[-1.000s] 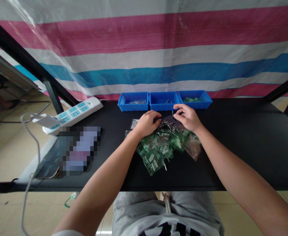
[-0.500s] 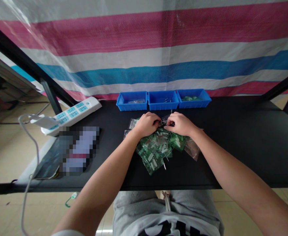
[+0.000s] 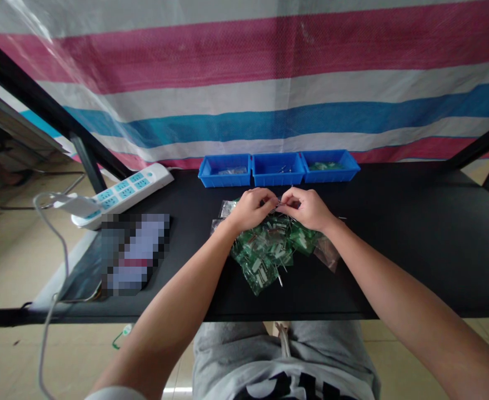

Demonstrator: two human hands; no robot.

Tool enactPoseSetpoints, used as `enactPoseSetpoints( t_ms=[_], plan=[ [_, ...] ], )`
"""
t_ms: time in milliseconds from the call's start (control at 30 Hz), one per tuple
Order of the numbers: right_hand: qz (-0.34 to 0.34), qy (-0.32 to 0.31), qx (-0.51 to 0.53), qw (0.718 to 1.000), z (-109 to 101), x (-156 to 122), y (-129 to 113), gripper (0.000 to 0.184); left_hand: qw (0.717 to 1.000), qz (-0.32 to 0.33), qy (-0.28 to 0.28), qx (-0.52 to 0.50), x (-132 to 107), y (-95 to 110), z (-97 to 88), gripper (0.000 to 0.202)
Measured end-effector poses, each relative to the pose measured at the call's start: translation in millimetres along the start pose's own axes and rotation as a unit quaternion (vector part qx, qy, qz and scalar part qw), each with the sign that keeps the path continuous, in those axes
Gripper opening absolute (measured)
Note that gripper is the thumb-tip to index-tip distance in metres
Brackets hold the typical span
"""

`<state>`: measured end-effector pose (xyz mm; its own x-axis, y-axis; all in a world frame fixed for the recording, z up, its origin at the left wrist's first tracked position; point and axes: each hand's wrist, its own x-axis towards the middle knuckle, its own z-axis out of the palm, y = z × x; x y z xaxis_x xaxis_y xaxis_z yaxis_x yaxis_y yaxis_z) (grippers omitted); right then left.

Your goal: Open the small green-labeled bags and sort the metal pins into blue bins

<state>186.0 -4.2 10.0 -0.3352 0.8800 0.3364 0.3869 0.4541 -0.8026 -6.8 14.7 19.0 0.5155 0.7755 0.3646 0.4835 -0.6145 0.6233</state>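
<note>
My left hand (image 3: 250,210) and my right hand (image 3: 307,209) meet over the far edge of a pile on the black table. Fingers of both are pinched closed, fingertips almost touching. Between them are small thin metal pieces (image 3: 278,203); their exact kind is too small to tell. Beneath and in front of my hands lie green-tinted plastic packets (image 3: 260,272) with pale strips inside. A clear packet (image 3: 327,253) sits at the pile's right side, and a slim metal rod (image 3: 280,280) sticks out at the front. My hands hide part of the pile.
Behind the pile stand three blue bins: the left bin (image 3: 224,180) with clear packets, the middle bin (image 3: 278,179) with a few metal pieces, the right bin (image 3: 332,175) with green packets. A white power strip (image 3: 123,194) and a blurred-out flat object (image 3: 138,253) lie left.
My right fingers have drawn in towards my left fingertips, closing the gap over the metal pieces. The packets and bins stay where they were.
</note>
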Motion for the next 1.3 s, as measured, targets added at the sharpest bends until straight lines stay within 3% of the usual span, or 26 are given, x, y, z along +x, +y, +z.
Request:
enactPoseSetpoints(
  t_ms=[133, 333, 667, 900, 1133, 1300],
  plan=[
    [-0.008, 0.013, -0.028, 1.0, 1.8, -1.1, 0.5, 0.034, 0.999, -0.013, -0.046, -0.02, -0.4, 3.4, -0.2, 0.038],
    [-0.016, 0.022, -0.046, 0.999, 2.4, -1.5, -2.3, 0.038, 0.998, -0.011, -0.041, -0.041, -0.2, 2.8, 2.9, 0.034],
    [0.043, 0.067, 0.032, 0.996, -3.5, 2.8, 2.3, 0.042, 0.99, -0.037, 0.12, -0.058, 0.7, -6.1, 2.9, 0.027],
    [0.052, 0.073, 0.08, 0.993, -2.0, 4.4, 4.4, 0.042, 0.991, -0.049, 0.114, -0.056, -0.6, -4.2, 4.2, 0.029],
    [0.056, 0.087, 0.076, 0.992, 0.7, 4.1, 6.8, 0.033, 0.996, -0.059, 0.067, -0.027, -1.5, 1.6, 2.0, 0.039],
    [0.056, 0.081, 0.105, 0.99, -0.1, 2.5, 3.6, 0.026, 0.995, -0.042, 0.088, -0.035, -1.1, -1.4, 4.0, 0.027]
  ],
)
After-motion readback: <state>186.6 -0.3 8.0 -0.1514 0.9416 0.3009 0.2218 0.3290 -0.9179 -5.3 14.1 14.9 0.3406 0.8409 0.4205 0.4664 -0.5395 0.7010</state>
